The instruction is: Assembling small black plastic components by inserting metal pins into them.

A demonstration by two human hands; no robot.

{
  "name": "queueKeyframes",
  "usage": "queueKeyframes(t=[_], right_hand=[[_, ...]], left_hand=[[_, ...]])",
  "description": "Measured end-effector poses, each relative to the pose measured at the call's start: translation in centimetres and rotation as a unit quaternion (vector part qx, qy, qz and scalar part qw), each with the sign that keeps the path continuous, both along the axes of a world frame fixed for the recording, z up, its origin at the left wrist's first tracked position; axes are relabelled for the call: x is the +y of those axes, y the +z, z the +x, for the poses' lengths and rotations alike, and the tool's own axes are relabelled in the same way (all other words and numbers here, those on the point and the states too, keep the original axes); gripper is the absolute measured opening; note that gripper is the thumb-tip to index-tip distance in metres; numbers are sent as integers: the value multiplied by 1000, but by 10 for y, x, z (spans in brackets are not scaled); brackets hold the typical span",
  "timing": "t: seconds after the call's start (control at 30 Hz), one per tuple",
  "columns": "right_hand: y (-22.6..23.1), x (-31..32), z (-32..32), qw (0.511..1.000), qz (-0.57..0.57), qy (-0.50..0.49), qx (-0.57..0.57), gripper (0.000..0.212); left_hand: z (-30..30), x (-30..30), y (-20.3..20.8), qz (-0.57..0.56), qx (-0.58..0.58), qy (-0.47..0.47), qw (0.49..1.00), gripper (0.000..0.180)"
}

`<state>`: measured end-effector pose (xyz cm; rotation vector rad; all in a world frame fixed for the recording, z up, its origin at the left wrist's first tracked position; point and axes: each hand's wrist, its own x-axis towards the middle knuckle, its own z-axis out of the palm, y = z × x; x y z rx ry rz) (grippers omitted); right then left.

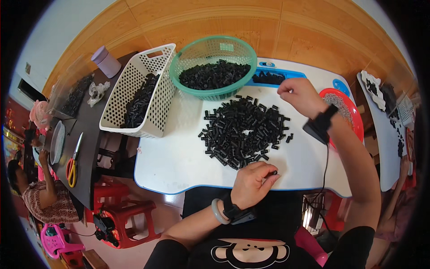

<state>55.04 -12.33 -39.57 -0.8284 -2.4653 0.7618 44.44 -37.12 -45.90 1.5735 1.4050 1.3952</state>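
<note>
My left hand is closed at the table's front edge, with the dark end of a small black cylindrical part showing between thumb and forefinger. Just beyond it a loose pile of small black cylindrical parts covers the middle of the white table. Over the far right of the table, beside a blue tray recess with small black pieces in it, my right hand is held with curled fingers pressed together. Whatever those fingers may hold is hidden.
Behind the pile stands a green basket of black parts, beside a white perforated basket of more. A red basin with small silvery pieces is under my right forearm. Scissors lie on the dark side table. People sit at both sides.
</note>
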Motion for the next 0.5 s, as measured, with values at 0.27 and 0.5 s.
queueKeyframes(t=[0.27,0.5], right_hand=[[-36,70,-55,967,165,-95,-170,16],[-54,74,-62,971,97,-126,-181,14]], left_hand=[[0,3,-2,32,26,1,999,12],[0,2,2,29,51,15,998,12]])
